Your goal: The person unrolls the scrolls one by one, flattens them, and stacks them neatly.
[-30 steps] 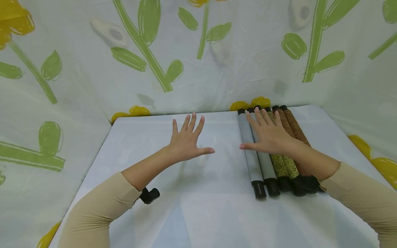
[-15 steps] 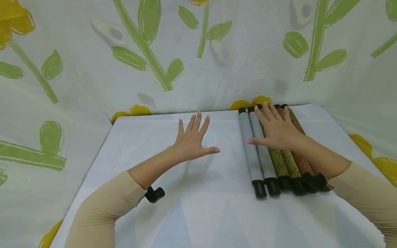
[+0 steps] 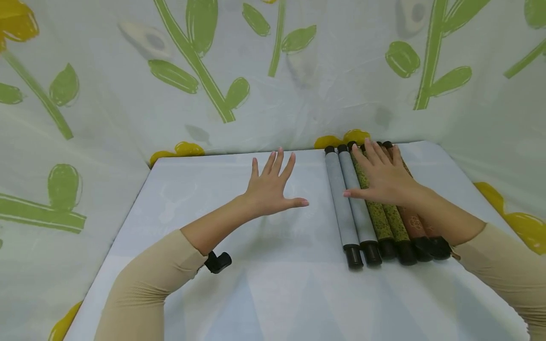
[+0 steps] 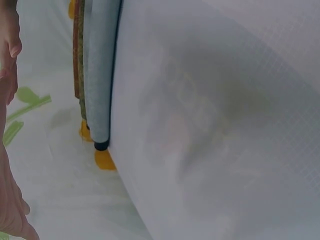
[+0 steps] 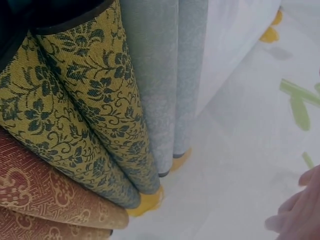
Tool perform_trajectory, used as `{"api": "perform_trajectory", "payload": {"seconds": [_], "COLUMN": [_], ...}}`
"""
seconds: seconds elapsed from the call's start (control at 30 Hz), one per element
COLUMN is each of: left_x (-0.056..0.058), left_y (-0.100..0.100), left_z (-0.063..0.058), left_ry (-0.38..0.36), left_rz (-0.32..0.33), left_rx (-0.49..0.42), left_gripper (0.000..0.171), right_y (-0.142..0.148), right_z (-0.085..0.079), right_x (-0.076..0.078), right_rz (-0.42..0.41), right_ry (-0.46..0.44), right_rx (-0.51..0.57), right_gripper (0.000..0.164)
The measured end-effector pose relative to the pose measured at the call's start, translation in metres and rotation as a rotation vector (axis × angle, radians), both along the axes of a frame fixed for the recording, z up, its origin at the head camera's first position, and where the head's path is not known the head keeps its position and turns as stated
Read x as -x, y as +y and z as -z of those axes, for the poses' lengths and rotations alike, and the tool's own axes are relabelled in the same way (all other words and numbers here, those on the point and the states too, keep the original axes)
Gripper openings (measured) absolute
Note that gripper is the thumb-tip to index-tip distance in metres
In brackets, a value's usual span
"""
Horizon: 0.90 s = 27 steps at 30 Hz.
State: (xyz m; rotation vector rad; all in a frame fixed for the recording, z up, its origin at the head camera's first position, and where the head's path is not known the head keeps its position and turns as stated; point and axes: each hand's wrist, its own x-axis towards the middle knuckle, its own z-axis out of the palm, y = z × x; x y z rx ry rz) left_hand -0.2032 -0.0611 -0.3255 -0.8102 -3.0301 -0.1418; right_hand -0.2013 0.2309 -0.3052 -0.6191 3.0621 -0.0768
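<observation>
Several rolled scrolls with black end knobs lie side by side on the right of the table. Two have a pale grey-blue cover (image 3: 341,203), two a yellow-green floral cover (image 3: 378,220), and two a reddish-brown patterned cover (image 3: 413,223), partly hidden by the right arm. My right hand (image 3: 386,182), fingers spread, hovers over the scrolls and grips nothing. To the left of them, my left hand (image 3: 269,192) is held above the table, fingers likewise spread. In the right wrist view the floral scroll (image 5: 100,85) appears close up, while the hand (image 5: 302,210) stays apart at the lower right.
A pale cloth with faint triangles covers the table (image 3: 273,293). Behind it and along both sides hangs a white curtain (image 3: 350,85) with green stems and yellow flowers. A black device (image 3: 217,262) is strapped at the left wrist.
My left hand has drifted right and slightly up. The right hand has shifted right across the scrolls, then barely moved. The scrolls stay in place.
</observation>
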Motion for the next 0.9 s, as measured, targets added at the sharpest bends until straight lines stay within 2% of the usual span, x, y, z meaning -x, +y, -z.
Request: {"api": "perform_trajectory", "payload": {"seconds": [0.4, 0.7, 0.9], "left_x": [0.0, 0.0, 0.0], "left_y": [0.01, 0.02, 0.027], "left_z": [0.001, 0.011, 0.022], "left_ry": [0.014, -0.006, -0.004], "left_rz": [0.04, 0.074, 0.091], "left_rx": [0.009, 0.005, 0.005], "left_gripper": [0.108, 0.108, 0.108], "right_y": [0.008, 0.014, 0.021], "right_z": [0.008, 0.017, 0.025], "right_x": [-0.005, -0.01, -0.007], "right_rz": [-0.046, -0.04, -0.014], "right_ry": [0.035, 0.015, 0.006], "right_rx": [-0.017, -0.006, -0.014], "right_gripper": [0.11, 0.109, 0.107]}}
